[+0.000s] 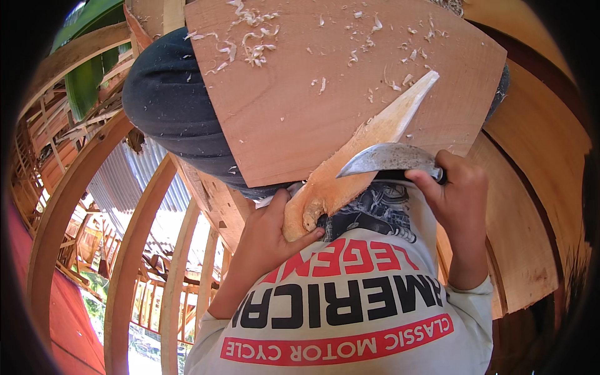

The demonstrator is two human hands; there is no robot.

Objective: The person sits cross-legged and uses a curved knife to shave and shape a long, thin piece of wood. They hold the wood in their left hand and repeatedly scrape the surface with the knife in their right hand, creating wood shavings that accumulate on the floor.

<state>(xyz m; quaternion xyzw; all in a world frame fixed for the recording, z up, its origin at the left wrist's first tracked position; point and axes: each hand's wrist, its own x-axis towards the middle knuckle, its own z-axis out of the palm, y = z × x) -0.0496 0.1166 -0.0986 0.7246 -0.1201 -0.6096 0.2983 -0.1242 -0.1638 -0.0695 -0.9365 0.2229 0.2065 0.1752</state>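
Note:
A pale piece of carved wood (340, 165) slants from my waist up to the right, its far end narrowing to a point. Its near end is a rounded, hooked shape with a hollow, and my left hand (269, 228) is wrapped round it, thumb along the lower edge. My right hand (459, 187) grips a knife (394, 159) by its dark handle, thumb pressed near the base of the blade. The broad curved blade points left and lies over the middle of the wood; whether its edge touches cannot be made out.
A flat wooden board (269, 119) rests across my legs, with curled wood shavings (250, 47) scattered on it. Wooden posts (140, 250) stand at the left, with corrugated metal sheeting (140, 175) beyond them. Wide planks (519, 231) line the right side.

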